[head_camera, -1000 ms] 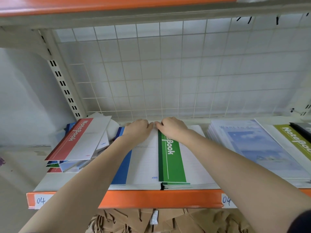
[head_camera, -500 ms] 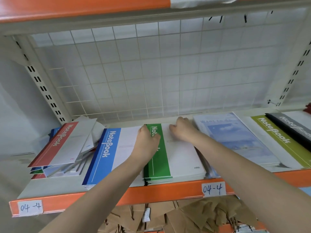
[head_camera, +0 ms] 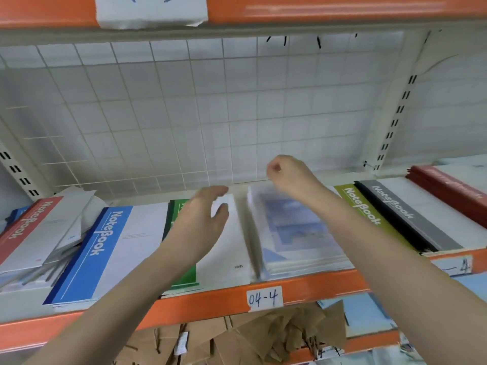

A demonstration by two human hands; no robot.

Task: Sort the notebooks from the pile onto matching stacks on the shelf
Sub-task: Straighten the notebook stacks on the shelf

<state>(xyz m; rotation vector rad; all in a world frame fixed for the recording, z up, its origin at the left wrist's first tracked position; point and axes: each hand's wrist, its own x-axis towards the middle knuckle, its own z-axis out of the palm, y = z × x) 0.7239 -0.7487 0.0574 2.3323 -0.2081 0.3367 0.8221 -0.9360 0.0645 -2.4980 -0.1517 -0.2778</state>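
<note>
Item: mixed pile [head_camera: 39,233] at left of frame, red-banded notebook [head_camera: 29,227] topmost, tilted, long axis running toward the wire back. We are hovering our left hand [head_camera: 200,222], fingers loosely spread and empty, nearer it, over the green stack [head_camera: 181,270]; our right hand [head_camera: 287,172] is curling, holding nothing.

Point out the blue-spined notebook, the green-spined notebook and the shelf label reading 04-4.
Blue-spined white notebook [head_camera: 105,248]: head view, on its blue spine band.
Green-spined white notebook [head_camera: 232,248]: head view, on its white cover.
White paper 04-4 label [head_camera: 264,298]: head view, its middle.
</note>
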